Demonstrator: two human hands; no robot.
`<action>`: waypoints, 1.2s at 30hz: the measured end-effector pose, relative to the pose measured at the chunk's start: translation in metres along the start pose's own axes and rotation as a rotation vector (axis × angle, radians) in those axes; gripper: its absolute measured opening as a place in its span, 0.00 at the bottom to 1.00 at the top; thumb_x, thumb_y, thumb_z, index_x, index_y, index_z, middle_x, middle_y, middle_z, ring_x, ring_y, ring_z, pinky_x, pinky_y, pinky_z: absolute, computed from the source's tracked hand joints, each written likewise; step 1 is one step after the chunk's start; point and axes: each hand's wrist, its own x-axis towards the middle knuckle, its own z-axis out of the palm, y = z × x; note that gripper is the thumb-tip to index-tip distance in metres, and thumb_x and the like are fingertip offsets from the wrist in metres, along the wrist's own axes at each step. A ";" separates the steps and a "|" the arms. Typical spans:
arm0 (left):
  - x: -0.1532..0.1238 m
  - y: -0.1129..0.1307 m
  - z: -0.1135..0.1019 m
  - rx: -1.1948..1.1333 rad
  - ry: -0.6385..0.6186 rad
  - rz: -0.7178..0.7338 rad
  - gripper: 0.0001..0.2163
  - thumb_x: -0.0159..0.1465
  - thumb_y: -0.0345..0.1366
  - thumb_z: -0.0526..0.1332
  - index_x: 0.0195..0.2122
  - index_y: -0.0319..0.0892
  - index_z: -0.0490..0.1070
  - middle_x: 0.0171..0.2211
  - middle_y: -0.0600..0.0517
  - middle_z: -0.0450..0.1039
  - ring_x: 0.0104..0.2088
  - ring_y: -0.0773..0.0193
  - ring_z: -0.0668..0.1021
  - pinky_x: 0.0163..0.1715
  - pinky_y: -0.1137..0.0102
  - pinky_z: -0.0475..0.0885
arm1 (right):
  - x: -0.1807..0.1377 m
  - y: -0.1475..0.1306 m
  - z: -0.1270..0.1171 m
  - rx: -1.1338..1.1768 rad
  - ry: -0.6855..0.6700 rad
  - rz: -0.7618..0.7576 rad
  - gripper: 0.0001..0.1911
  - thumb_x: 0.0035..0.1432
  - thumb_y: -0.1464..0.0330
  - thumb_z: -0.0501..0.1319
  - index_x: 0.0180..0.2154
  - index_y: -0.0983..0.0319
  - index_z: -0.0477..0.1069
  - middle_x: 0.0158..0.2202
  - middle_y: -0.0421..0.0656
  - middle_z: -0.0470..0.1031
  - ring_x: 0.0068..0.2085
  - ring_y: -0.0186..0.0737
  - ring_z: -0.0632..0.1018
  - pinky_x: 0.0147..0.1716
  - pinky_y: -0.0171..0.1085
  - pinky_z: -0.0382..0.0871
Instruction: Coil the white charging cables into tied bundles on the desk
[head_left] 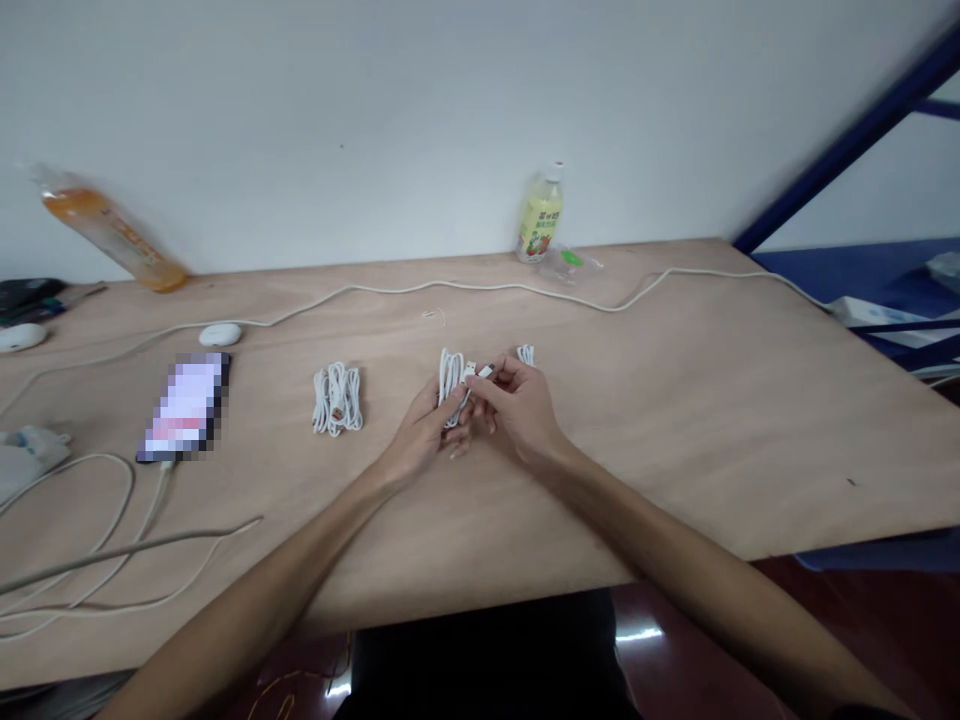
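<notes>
A coiled white USB cable [451,374] is in my left hand [429,425], thumb on top and fingers underneath. My right hand [520,400] pinches the same cable near its connector ends, where a white plug shows between the two hands. Left of them on the table lies a bundle of coiled white cables [337,399]. Another white cable coil [526,354] sits just behind my right hand, partly hidden by it.
A long white cord [450,286] crosses the wooden table [675,430]. At the left are a phone [184,405] with a charging cable, a white oval case [220,335] and an orange drink bottle [120,235]. A yellow-labelled bottle [541,215] stands by the wall.
</notes>
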 end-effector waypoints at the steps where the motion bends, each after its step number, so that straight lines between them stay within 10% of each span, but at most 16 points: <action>1: 0.000 -0.001 0.000 0.006 0.002 0.004 0.23 0.63 0.55 0.75 0.38 0.43 0.68 0.28 0.59 0.65 0.20 0.75 0.60 0.17 0.79 0.61 | 0.000 -0.001 0.000 0.012 -0.007 0.007 0.24 0.50 0.53 0.78 0.26 0.57 0.68 0.19 0.36 0.75 0.18 0.33 0.74 0.14 0.29 0.65; 10: 0.003 -0.001 -0.002 0.028 0.084 0.131 0.24 0.64 0.56 0.74 0.37 0.44 0.66 0.28 0.61 0.65 0.19 0.77 0.59 0.16 0.78 0.61 | -0.003 -0.005 0.002 0.092 -0.074 0.059 0.20 0.52 0.51 0.77 0.29 0.58 0.76 0.30 0.42 0.84 0.27 0.37 0.81 0.16 0.30 0.69; 36: 0.001 -0.003 0.001 0.082 0.127 0.179 0.23 0.66 0.57 0.73 0.38 0.44 0.66 0.28 0.60 0.68 0.19 0.75 0.63 0.16 0.76 0.65 | -0.004 -0.004 0.004 -0.019 -0.024 -0.050 0.25 0.55 0.46 0.76 0.28 0.57 0.71 0.23 0.39 0.80 0.20 0.34 0.75 0.14 0.31 0.68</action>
